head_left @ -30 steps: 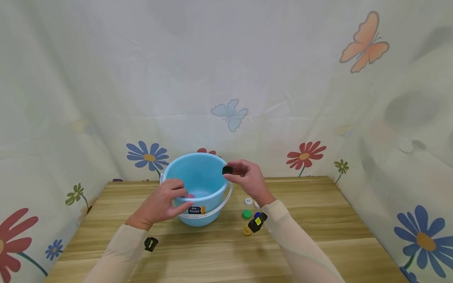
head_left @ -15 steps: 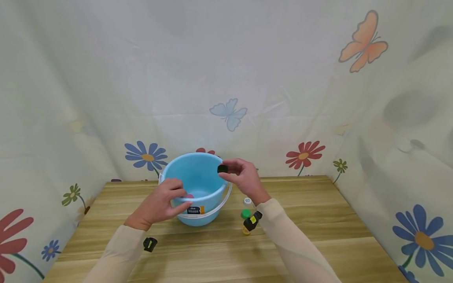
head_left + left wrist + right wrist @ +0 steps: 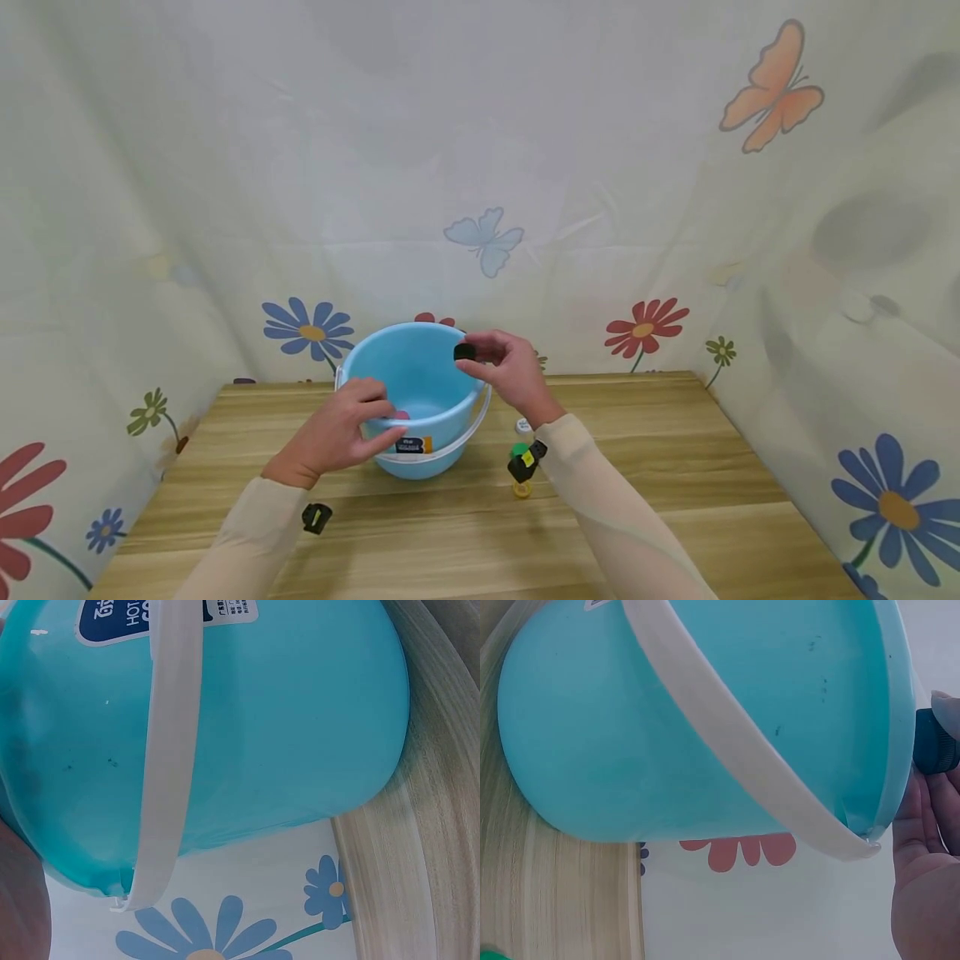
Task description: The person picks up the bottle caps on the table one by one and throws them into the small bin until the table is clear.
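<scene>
A light blue bucket (image 3: 412,450) stands upright on the wooden table. My left hand (image 3: 341,429) grips its near left rim, thumb outside and fingers over the edge. At the right side of the rim, my right hand (image 3: 513,375) pinches a black bottle cap (image 3: 464,352) between thumb and fingers. In the right wrist view the cap (image 3: 935,741) shows a ridged side, just above the rim. A small pink thing (image 3: 402,415) shows inside the bucket, partly hidden by the left hand and near rim. The white handle (image 3: 171,750) hangs down the bucket's front.
Right of the bucket lie a white cap (image 3: 523,426), a green cap (image 3: 519,450) and a yellow cap (image 3: 522,490), partly behind the right wrist camera (image 3: 528,461). A flowered curtain (image 3: 585,208) rises behind the table (image 3: 420,550).
My right hand has moved left with the black bottle cap, from the bucket's right rim to over its opening. The left hand keeps its hold on the rim.
</scene>
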The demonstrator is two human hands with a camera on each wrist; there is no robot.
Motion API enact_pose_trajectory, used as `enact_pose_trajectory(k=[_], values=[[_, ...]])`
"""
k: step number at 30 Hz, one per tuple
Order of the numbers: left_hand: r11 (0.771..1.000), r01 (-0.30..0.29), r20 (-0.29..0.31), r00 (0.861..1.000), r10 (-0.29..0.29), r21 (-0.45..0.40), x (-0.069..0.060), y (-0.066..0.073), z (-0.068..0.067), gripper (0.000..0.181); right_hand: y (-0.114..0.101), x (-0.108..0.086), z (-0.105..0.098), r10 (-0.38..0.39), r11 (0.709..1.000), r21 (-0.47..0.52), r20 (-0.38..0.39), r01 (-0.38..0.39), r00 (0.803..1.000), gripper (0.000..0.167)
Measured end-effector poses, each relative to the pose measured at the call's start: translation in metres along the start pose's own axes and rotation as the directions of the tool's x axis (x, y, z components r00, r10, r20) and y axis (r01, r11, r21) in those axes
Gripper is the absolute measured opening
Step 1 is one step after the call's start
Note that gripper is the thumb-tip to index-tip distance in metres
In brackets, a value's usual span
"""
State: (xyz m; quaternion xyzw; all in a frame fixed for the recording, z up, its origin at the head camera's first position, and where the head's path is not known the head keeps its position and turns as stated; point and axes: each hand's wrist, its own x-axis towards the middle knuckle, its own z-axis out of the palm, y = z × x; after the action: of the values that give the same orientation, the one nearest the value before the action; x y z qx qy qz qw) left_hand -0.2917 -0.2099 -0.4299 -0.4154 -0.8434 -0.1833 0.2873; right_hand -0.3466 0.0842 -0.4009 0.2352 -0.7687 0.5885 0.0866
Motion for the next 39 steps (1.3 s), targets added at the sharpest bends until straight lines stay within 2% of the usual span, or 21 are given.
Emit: enact_pose_trajectory(k=[13, 25, 39], values=[[1.0, 0.02, 0.01, 1.0, -0.02, -0.004, -0.001, 0.001, -0.001, 0.015, 0.004, 0.006, 0.003, -0.018, 1.0, 0.014, 0.007, 0.018, 1.0, 0.045], [1.0, -0.005, -0.004, 1.0, 0.005, -0.007, 0.0, 0.0, 0.0, 0.016, 0.002, 0.01, 0.006, -0.017, 1.0, 0.015, 0.008, 0.017, 1.0, 0.042], [1.0, 0.001, -0.004, 1.0, -0.001, -0.003, 0.0, 0.004, -0.003, 0.017, -0.002, 0.011, 0.009, 0.002, 0.999, 0.032, 0.03, -0.003, 1.0, 0.045]])
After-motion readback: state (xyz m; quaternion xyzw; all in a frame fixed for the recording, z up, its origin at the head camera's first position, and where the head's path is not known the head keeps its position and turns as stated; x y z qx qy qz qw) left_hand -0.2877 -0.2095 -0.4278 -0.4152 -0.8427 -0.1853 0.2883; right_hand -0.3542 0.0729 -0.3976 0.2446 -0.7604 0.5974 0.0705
